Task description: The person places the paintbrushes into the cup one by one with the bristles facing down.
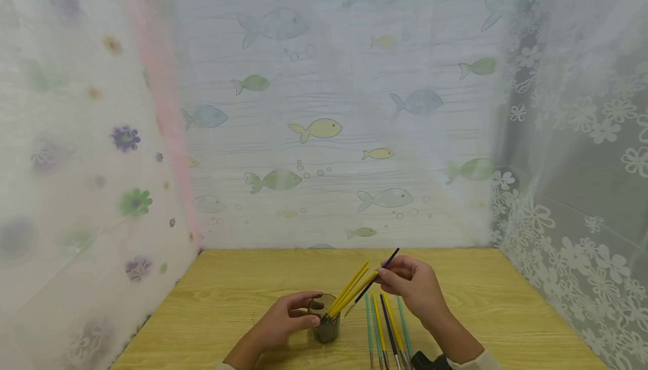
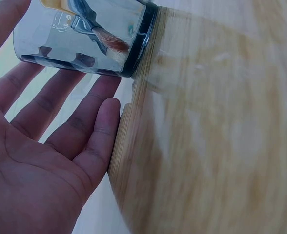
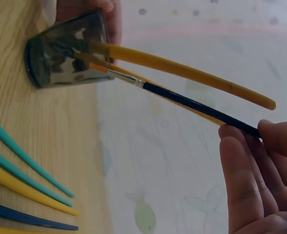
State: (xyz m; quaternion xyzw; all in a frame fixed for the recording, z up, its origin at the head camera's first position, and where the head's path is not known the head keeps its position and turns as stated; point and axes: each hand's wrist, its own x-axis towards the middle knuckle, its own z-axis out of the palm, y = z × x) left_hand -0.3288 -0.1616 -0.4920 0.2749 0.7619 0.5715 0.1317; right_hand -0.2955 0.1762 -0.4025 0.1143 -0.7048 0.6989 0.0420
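The person's right hand pinches a dark blue paintbrush near the upper end of its handle between thumb and fingertips, holding it slanted so that its bristle tip points down toward the mouth of a small glass cup. The cup stands on the wooden counter and already holds yellow paintbrushes that lean out to the right. The left hand curls loosely round the cup's left side, thumb near the rim, fingers relaxed rather than clamped in the left wrist view. Just right of the cup, below the right hand, a row of teal, yellow and dark blue brushes lies side by side on the counter.
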